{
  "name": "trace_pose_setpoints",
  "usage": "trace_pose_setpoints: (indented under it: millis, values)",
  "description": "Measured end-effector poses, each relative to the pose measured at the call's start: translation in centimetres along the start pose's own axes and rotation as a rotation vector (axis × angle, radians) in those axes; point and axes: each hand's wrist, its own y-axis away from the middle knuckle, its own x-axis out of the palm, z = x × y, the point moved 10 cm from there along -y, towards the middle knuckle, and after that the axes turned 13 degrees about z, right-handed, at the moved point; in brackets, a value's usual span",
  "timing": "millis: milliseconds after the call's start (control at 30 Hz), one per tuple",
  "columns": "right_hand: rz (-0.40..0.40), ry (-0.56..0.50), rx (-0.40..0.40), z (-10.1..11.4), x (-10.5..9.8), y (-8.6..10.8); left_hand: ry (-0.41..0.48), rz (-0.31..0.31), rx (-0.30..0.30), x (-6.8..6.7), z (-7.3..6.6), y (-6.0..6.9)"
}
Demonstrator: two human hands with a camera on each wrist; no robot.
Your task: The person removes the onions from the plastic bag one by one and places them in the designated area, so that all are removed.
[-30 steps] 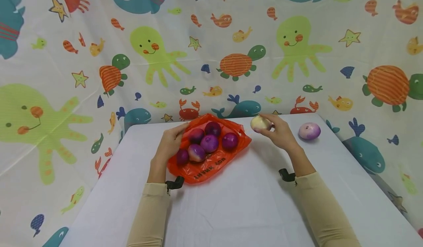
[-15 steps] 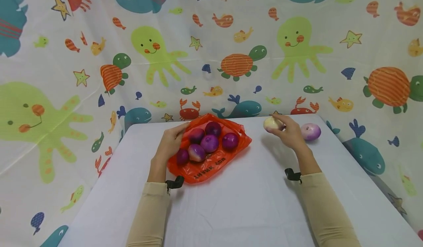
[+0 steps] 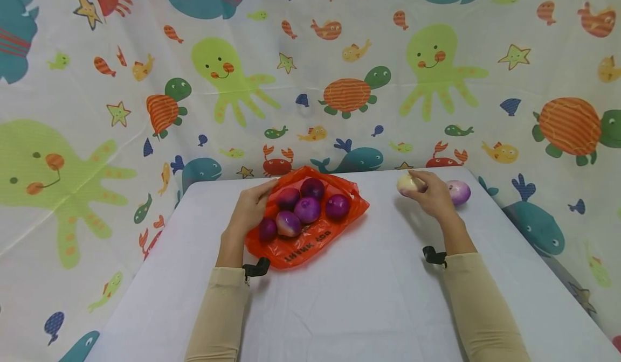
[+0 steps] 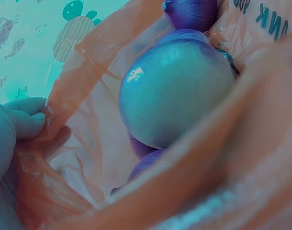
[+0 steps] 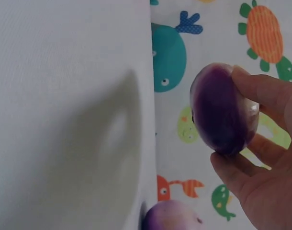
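Note:
An orange-red plastic bag [image 3: 310, 246] lies open on the table with several purple onions [image 3: 308, 210] in it. My left hand [image 3: 248, 209] pinches the bag's left edge; in the left wrist view the fingers [image 4: 28, 117] grip the thin plastic beside a large pale-purple onion [image 4: 177, 96]. Held above the table's far right part, a pale onion [image 3: 408, 183] is between the thumb and fingertips of my right hand [image 3: 434, 197]. The right wrist view shows this onion's dark purple side [image 5: 220, 110], with the hand [image 5: 270, 143] around its edge.
Another purple-white onion [image 3: 459, 193] rests on the table near the far right corner, partly behind my right hand. The white table [image 3: 349, 308] ends at a cloth [image 3: 301, 39] printed with sea animals, which hangs behind and along the sides.
My right hand has carried the pale onion to the right, toward the lone onion on the table. My left hand and the bag have stayed in place.

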Motion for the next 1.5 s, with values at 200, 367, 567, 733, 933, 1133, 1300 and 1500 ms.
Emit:
trace_pose_setpoints:
  millis: [200,367,567,733,933,1133,1300,1500]
  values:
    - [0.023,-0.002,0.035,-1.1,-0.1,-0.1,0.001,-0.002,0.002,0.0,0.1,0.1]
    - [0.037,0.000,0.054,-1.9,-0.2,0.0,0.003,0.003,-0.003,0.1,0.2,0.1]
    - [0.016,0.044,0.024,-2.1,-0.6,0.1,0.007,0.001,-0.006,0.0,0.2,0.1]
    - [-0.001,0.080,0.007,-2.3,-0.6,0.0,-0.003,-0.002,-0.009,0.0,0.1,0.1]
    - [0.030,0.094,0.059,-3.1,-0.3,-0.1,0.004,0.001,-0.015,-0.1,0.1,0.1]
    - [0.071,0.119,0.096,-3.7,0.2,0.0,0.013,0.005,-0.015,-0.1,0.1,0.1]
    - [0.080,0.123,0.121,-4.0,0.4,0.1,0.003,-0.002,-0.013,-0.1,0.1,0.1]
    - [0.099,0.086,0.190,-4.6,0.7,0.3,0.002,0.000,-0.014,-0.1,0.2,0.1]
